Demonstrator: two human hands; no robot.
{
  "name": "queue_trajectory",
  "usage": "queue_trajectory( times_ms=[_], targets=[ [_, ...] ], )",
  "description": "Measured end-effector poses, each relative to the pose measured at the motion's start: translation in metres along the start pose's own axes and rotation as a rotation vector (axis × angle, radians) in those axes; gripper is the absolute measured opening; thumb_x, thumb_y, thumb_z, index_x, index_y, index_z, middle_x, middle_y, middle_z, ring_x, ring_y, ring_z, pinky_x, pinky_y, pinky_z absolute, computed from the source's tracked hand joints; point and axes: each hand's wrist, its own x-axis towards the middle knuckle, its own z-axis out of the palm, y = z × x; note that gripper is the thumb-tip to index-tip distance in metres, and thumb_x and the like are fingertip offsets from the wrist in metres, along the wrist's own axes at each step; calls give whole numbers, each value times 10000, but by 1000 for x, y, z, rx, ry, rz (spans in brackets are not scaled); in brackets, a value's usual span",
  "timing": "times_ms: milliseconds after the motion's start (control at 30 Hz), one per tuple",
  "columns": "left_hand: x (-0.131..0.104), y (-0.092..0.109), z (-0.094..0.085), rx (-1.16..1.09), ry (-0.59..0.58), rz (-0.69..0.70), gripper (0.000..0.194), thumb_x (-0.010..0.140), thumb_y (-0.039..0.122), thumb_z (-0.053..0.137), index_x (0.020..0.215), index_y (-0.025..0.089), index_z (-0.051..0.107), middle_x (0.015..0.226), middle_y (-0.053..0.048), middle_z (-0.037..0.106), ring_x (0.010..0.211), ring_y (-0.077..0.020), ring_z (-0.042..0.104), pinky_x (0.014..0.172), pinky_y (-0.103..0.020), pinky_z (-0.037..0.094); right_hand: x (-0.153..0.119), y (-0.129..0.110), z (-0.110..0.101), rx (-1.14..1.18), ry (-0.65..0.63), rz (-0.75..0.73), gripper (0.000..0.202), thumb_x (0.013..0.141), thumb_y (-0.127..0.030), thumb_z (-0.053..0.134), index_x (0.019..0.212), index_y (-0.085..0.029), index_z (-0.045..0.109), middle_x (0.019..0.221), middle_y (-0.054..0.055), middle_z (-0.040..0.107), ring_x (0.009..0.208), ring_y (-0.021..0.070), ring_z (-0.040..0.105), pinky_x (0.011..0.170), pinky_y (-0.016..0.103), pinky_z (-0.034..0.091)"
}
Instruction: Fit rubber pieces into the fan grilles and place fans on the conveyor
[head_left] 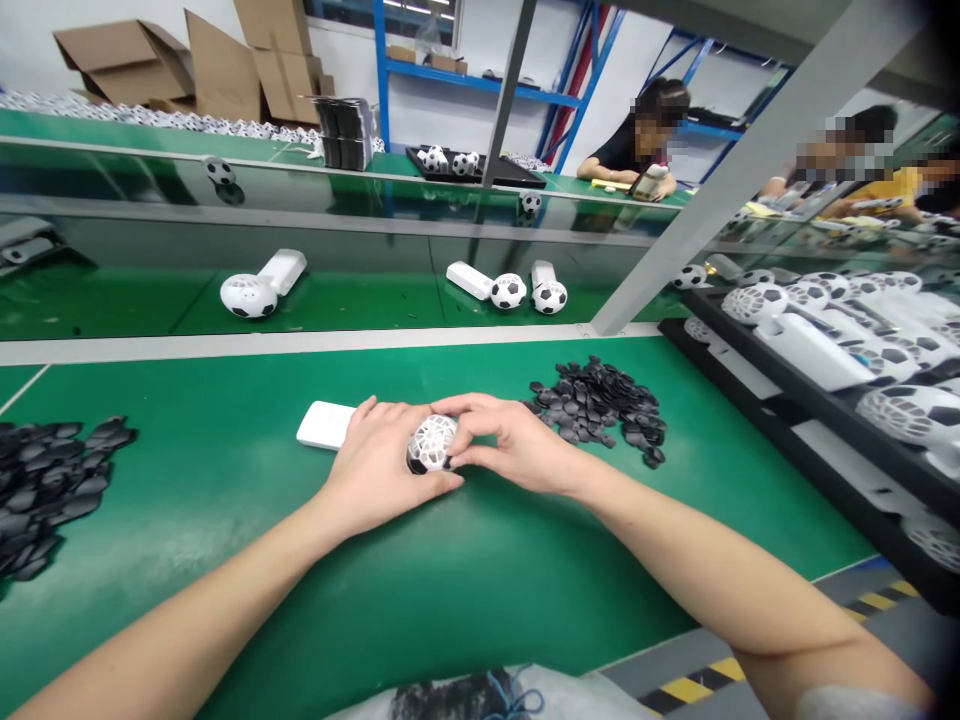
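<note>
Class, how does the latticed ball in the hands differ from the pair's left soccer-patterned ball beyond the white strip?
The latticed ball is gripped by the left hand and touched by the right hand; the soccer-patterned ball lies untouched. The latticed ball shows mostly open white mesh; the soccer-patterned ball shows several black patches. Both are rounded, black and white.

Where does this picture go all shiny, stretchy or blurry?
In the head view, the green table has a pale, hazy shine at left; also in the head view, the patterned ball at the right edge looks stretched, perhaps by a wide lens; still in the head view, faraway things beyond the leaning post look soft.
</note>
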Motion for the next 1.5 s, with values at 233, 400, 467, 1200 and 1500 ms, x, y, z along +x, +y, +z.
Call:
queue_trajectory(
  times_ms=[233, 400, 467, 1200, 1500],
  targets=[
    [-1, -2, 2, -18, 38, -6, 483, 653, 495, 622, 1037, 215, 540, 959, -32, 615, 960, -255, 519, 998, -512, 232, -3, 5, 1, 134, -9, 24, 72, 772, -111, 593, 760, -178, 616, 1216, 41, 498, 1139, 156, 462, 983, 363, 348],
    [1, -2, 2, -29, 14, -26, 524, 623, 514, 638, 1042, 217, 530, 966, -28, 617, 973, -259, 519, 1011, -507, 213, -3, 11, 4, 219, 0, 57, 64, 758, -124, 616, 762, -188, 616, 1213, 34, 489, 1152, 168, 450, 1004, 406, 323],
    [2, -1, 1, -25, 8, -43, 512, 617, 507, 646, 1023, 213, 538, 952, -25, 619, 950, -255, 523, 1001, -502, 224, -3, 13, 6, 261, 20, 83, 70, 741, -116, 631, 754, -180, 605, 1200, 41, 495, 1141, 172, 458, 1003, 411, 325],
    [2, -8, 2, 15, -48, 105, 579, 701, 534, 583, 1177, 222, 476, 1075, -54, 574, 1039, -271, 482, 1005, -497, 237, -16, 32, 0, 240, 254, 207, 244, 754, -221, 624, 982, -191, 542, 1015, 56, 568, 944, 158, 549, 778, 310, 478],
    [-3, -6, -4, 52, -172, 229, 578, 709, 381, 638, 1224, 252, 409, 1235, -46, 504, 1255, -305, 270, 1048, -574, 75, -39, 54, -37, -705, 108, 191, 180, 835, -246, 537, 957, -170, 646, 890, 74, 623, 850, 187, 511, 765, 320, 420]
  ],
)
